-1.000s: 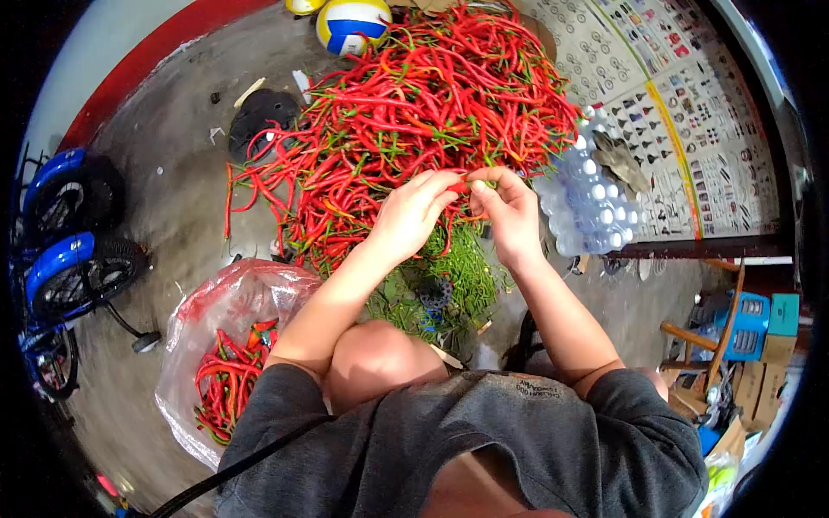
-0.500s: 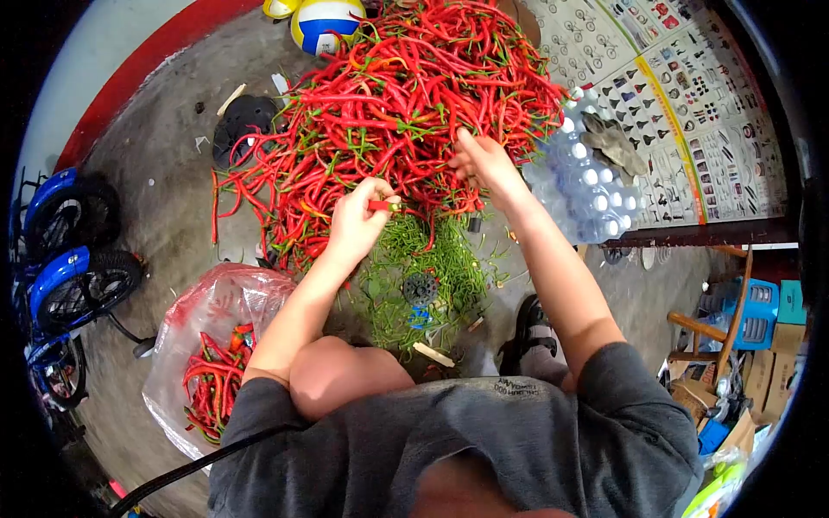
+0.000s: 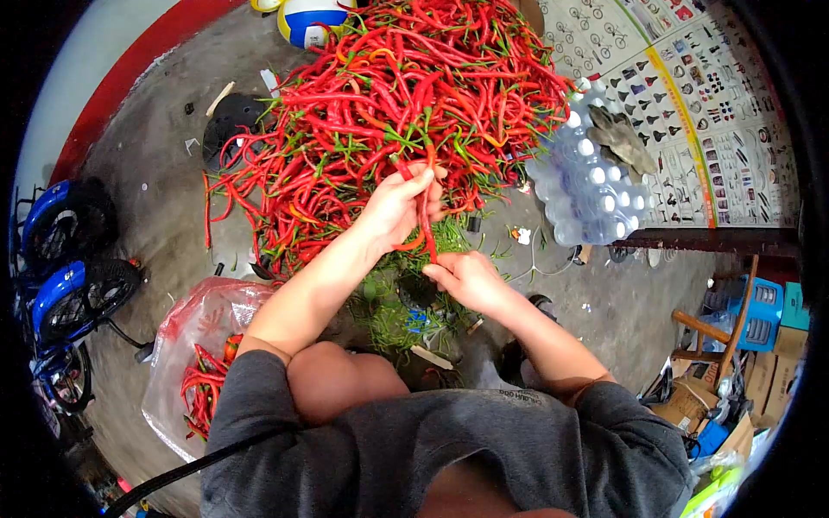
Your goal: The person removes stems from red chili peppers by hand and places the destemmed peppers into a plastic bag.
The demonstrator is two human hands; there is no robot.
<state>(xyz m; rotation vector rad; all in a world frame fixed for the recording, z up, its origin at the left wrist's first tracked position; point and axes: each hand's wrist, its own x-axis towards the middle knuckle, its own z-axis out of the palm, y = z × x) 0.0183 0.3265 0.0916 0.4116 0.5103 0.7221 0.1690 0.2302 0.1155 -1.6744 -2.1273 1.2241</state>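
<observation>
A large heap of red chili peppers (image 3: 371, 112) with green stems lies on the floor in front of me. At the heap's near edge my left hand (image 3: 399, 207) is closed on red chili peppers. One long red pepper (image 3: 424, 220) runs from it down to my right hand (image 3: 469, 278), whose thumb and fingers pinch its lower end. Below both hands is a pile of green stems (image 3: 380, 311). More red peppers (image 3: 201, 388) lie in a clear plastic bag (image 3: 168, 367) at my left, partly behind my arm.
Bottles in plastic wrap (image 3: 587, 186) with a grey glove (image 3: 622, 142) on top stand right of the heap. A ball (image 3: 313, 19) and a black disc (image 3: 229, 125) are beyond it. Small blue-framed wheels (image 3: 69, 293) stand far left, a wooden chair (image 3: 734, 328) at right.
My left hand has moved right and forward to the heap's edge and now holds peppers there. My right hand came back from the heap, from open to pinching a pepper's end.
</observation>
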